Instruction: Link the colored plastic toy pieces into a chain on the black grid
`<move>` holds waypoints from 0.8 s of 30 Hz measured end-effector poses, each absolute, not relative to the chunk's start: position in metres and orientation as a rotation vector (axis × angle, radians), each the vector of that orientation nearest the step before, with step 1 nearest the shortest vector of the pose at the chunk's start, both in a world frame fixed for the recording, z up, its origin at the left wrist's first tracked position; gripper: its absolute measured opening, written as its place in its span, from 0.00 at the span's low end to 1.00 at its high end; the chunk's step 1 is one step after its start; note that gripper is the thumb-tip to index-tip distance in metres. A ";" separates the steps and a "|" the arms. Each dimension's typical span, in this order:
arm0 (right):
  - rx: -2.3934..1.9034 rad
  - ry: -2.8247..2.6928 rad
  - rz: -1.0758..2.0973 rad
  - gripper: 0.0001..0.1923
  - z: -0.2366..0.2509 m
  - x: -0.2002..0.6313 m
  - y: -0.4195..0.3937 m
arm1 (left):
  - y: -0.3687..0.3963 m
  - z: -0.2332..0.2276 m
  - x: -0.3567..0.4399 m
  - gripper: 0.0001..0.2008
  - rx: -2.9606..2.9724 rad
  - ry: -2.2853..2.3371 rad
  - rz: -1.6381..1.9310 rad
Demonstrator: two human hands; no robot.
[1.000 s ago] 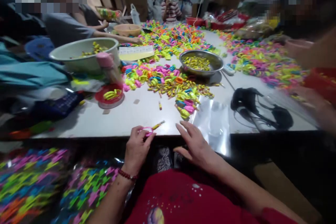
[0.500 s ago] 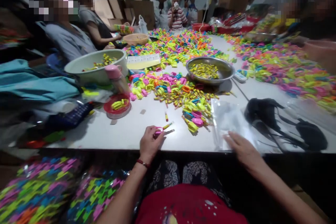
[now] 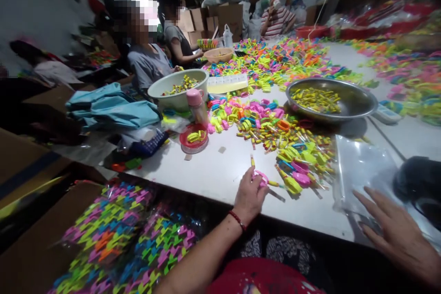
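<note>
Left hand (image 3: 248,195) pinches a small pink plastic ring clip (image 3: 261,177) between thumb and fingertips at the near edge of the white table (image 3: 220,172), just beside the loose heap of neon plastic clips and yellow sticks (image 3: 275,135). Right hand (image 3: 399,234) lies spread, fingers flat on the clear plastic bag (image 3: 361,172), holding nothing. Looks like the bagging step: the bag's mouth would need lifting open before the pink clip can go in.
</note>
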State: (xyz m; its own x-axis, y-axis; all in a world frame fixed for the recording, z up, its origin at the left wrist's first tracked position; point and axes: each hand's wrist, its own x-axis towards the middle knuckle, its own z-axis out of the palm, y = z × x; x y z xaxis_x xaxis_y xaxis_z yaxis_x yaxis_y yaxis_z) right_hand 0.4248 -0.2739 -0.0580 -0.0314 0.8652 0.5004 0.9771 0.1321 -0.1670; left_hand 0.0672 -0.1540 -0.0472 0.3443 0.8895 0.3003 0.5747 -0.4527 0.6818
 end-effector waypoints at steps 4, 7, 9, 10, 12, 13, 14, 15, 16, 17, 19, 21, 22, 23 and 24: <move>-1.578 -2.070 -0.193 0.28 -0.013 0.337 -0.233 | -0.163 -0.048 0.080 0.17 1.991 1.165 0.951; -1.411 -2.118 -0.110 0.25 -0.008 0.260 -0.183 | -0.161 -0.051 0.075 0.14 1.851 1.069 1.038; -1.397 -2.150 -0.086 0.23 -0.021 0.216 -0.152 | -0.145 -0.050 0.065 0.12 1.734 1.203 1.174; -1.429 -2.169 -0.082 0.22 -0.031 0.197 -0.139 | -0.131 -0.047 0.058 0.12 1.688 1.304 1.237; -1.499 -2.191 -0.112 0.19 -0.055 0.172 -0.119 | -0.092 -0.038 0.043 0.10 1.681 1.488 1.303; -1.523 -2.184 -0.144 0.18 -0.066 0.164 -0.112 | -0.067 -0.031 0.036 0.11 1.735 1.551 1.294; -1.530 -2.167 -0.180 0.17 -0.077 0.161 -0.106 | -0.041 -0.023 0.030 0.11 1.825 1.600 1.258; -1.521 -2.138 -0.217 0.16 -0.087 0.161 -0.101 | -0.013 -0.014 0.027 0.13 1.927 1.643 1.197; -1.495 -2.103 -0.248 0.16 -0.096 0.163 -0.098 | 0.014 -0.004 0.025 0.16 2.017 1.685 1.114; -1.458 -2.069 -0.267 0.16 -0.102 0.167 -0.095 | 0.039 0.006 0.024 0.18 2.073 1.740 1.021; -1.385 -2.011 -0.277 0.20 -0.112 0.179 -0.090 | 0.080 0.027 0.023 0.24 2.108 1.859 0.859; -1.374 -1.973 -0.227 0.25 -0.116 0.190 -0.088 | 0.105 0.046 0.018 0.26 2.144 1.914 0.799; -1.401 -1.956 -0.184 0.27 -0.117 0.193 -0.087 | 0.111 0.056 0.014 0.25 2.183 1.905 0.808; -1.435 -1.931 -0.147 0.29 -0.117 0.195 -0.086 | 0.115 0.064 0.010 0.23 2.231 1.877 0.838; -1.461 -1.901 -0.125 0.31 -0.117 0.196 -0.084 | 0.116 0.073 0.008 0.21 2.279 1.834 0.877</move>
